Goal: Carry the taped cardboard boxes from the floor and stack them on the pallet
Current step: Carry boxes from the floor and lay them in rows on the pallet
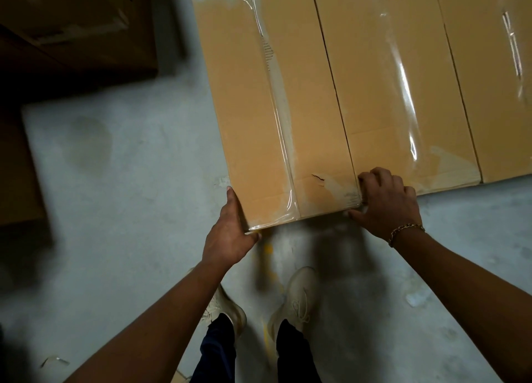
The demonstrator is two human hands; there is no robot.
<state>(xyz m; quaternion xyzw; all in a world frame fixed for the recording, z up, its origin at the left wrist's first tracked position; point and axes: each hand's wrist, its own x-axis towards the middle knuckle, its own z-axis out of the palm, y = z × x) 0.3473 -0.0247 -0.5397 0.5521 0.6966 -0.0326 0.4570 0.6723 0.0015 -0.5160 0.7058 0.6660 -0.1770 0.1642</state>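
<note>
A long tan cardboard box [270, 112] sealed with clear tape lies in front of me, leftmost in a row of similar boxes. My left hand [230, 233] grips its near left corner, fingers under the edge. My right hand [385, 201] holds the near right corner, fingers pressed into the seam between this box and the second box [403, 95]. A third box [501, 95] lies at the right edge. The pallet is not visible, and what the boxes rest on is hidden.
Grey concrete floor [129, 181] spreads to the left and below. Dark stacked cartons [72, 28] stand at the upper left, another carton [17, 167] at the left edge. My feet in pale shoes [299, 299] stand close to the box end.
</note>
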